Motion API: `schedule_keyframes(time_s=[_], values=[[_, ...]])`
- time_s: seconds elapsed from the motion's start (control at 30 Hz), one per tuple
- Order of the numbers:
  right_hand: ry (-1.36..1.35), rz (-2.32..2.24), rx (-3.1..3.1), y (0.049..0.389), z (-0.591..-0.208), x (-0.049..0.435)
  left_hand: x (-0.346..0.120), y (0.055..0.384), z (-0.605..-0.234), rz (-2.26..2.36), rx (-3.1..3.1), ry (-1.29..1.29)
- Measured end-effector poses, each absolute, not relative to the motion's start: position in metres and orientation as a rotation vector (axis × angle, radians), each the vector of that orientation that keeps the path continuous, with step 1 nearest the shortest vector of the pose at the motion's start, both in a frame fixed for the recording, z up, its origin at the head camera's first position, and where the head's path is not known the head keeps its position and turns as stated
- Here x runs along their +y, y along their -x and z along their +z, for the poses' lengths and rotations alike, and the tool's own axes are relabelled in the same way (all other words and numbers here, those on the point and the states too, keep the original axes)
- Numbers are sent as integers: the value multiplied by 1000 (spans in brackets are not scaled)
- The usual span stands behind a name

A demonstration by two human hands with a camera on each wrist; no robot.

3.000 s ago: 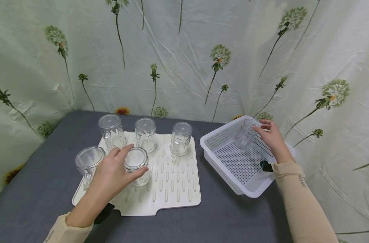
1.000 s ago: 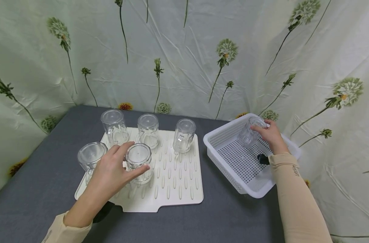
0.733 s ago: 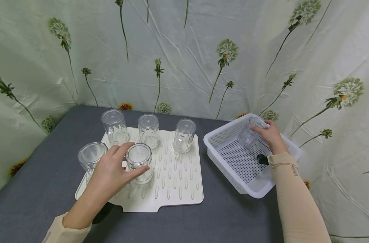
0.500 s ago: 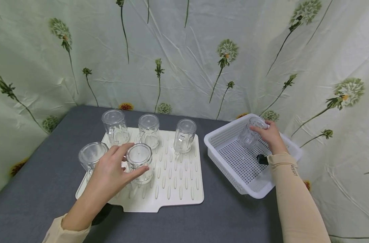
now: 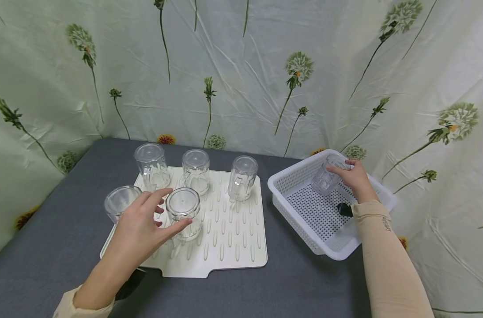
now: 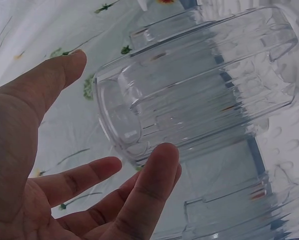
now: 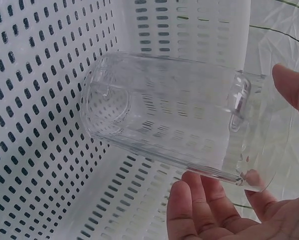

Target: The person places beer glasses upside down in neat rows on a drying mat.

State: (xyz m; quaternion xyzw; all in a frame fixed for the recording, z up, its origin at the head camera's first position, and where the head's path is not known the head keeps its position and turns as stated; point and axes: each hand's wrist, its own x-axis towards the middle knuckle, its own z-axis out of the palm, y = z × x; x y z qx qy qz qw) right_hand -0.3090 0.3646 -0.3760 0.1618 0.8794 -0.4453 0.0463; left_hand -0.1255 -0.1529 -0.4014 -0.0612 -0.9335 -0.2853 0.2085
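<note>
My left hand is spread around an upside-down clear glass mug on the white drying board. In the left wrist view, a gap shows between the thumb and that mug's base. Over in the white basket, my right hand holds another clear glass mug near its upper end. This one leans, its lower end down against the perforated plastic in the right wrist view, with fingers along its side and thumb at its rim.
Further upside-down mugs stand on the board: one at back left, one at back middle, one toward the right and one at far left. Dark grey cloth covers the table, with a flowered curtain behind.
The left fingers have drawn slightly left, away from the mug on the board. My right hand stays at the mug in the basket, barely moved. The head view has shifted slightly.
</note>
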Motion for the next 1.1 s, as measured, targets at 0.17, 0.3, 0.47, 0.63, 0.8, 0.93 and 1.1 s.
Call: schedule_keyframes(time_s=[0.17, 0.3, 0.47, 0.63, 0.8, 0.93, 1.1], values=[[-485, -1346, 2685, 307, -376, 366, -155, 121, -400, -793, -2562, 177], [-480, -1334, 2684, 306, -377, 368, -157, 118, -397, -812, -2538, 184], [-479, -1332, 2678, 303, -376, 367, -157, 113, -394, -851, -2513, 197], [-476, -1350, 2670, 301, -375, 365, -157, 110, -391, -864, -2479, 217], [-488, -1349, 2670, 301, -376, 365, -156, 106, -390, -896, -2487, 231], [-486, -1342, 2677, 301, -377, 366, -155, 104, -389, -957, -2509, 252], [-478, -1326, 2689, 300, -378, 367, -152, 100, -388, -1009, -2517, 290]])
